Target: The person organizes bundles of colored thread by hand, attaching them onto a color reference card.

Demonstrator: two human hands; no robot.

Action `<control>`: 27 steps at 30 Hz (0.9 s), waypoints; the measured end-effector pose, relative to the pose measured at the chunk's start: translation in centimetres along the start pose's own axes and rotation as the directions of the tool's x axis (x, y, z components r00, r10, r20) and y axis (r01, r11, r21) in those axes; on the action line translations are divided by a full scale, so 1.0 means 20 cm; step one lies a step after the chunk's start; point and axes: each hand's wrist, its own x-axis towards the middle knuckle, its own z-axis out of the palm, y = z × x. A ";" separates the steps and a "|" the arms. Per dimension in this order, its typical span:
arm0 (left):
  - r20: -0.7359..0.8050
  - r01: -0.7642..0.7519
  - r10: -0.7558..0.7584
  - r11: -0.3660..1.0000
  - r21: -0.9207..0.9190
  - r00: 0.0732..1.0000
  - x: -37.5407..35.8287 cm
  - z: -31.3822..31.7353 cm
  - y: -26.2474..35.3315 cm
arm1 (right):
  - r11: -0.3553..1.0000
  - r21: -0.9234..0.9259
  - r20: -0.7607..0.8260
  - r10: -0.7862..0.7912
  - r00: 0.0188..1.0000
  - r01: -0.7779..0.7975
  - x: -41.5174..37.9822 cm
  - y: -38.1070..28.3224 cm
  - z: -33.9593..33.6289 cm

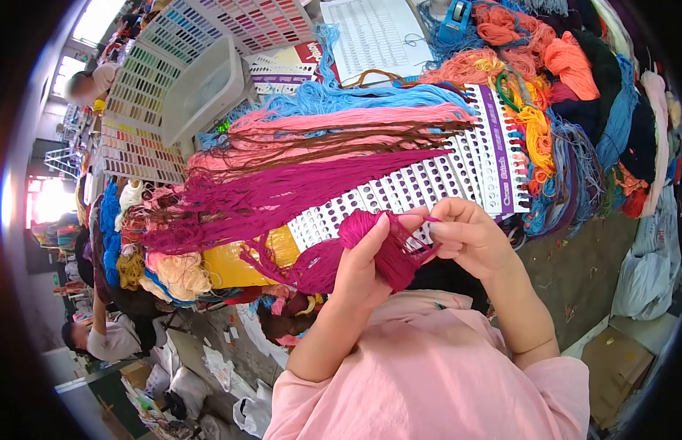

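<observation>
My left hand (364, 262) is wrapped round a magenta skein of embroidery thread (398, 268), which bulges out above and below the fingers. At the skein's right side, my right hand (465, 233) pinches some of its strands between thumb and fingers. A tail of the same thread hangs to the left of my left hand. Just beyond lie white cards with rows of punched holes (370, 198). Long magenta strands (282, 189) are spread over them, with pink strands (355, 117), brown strands and blue strands (370, 97) farther back.
Thread colour charts (154, 77) and a clear plastic tub (201, 88) stand at the back left. A printed sheet (374, 37) and a blue tape dispenser (455, 22) lie behind. Coloured skeins (572, 66) crowd the right edge. Two people (113, 337) are at the left.
</observation>
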 end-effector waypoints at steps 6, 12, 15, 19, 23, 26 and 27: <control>-0.018 0.011 -0.010 0.998 0.055 1.000 0.01 0.01 -0.01 | 0.865 -0.494 -0.186 -0.005 0.983 -0.089 0.01 -0.02 0.11; 0.023 0.061 -0.061 0.998 -0.014 0.998 0.01 0.01 0.01 | 0.838 -0.537 -0.172 0.006 0.985 -0.098 0.00 -0.01 0.06; -0.038 0.007 -0.002 0.992 0.123 0.999 -0.01 0.04 0.01 | 0.936 -0.349 -0.149 -0.013 0.989 -0.040 0.00 0.01 0.03; -0.115 0.023 -0.001 0.982 0.185 0.993 0.02 0.02 0.00 | 0.924 -0.374 -0.113 -0.127 0.985 0.077 0.01 0.04 0.00; -0.107 -0.010 0.027 0.988 0.154 0.994 0.04 0.01 0.01 | 0.910 -0.249 -0.051 -0.355 0.934 0.332 0.00 0.03 0.00; 0.129 0.080 -0.010 0.832 -0.549 0.992 0.01 -0.22 0.16 | 0.921 0.109 0.034 -0.380 0.924 0.374 -0.07 -0.12 -0.02; 0.133 0.059 0.060 0.674 -0.736 0.989 -0.03 -0.33 0.26 | 0.895 0.308 0.141 -0.377 0.915 0.322 -0.11 -0.18 -0.06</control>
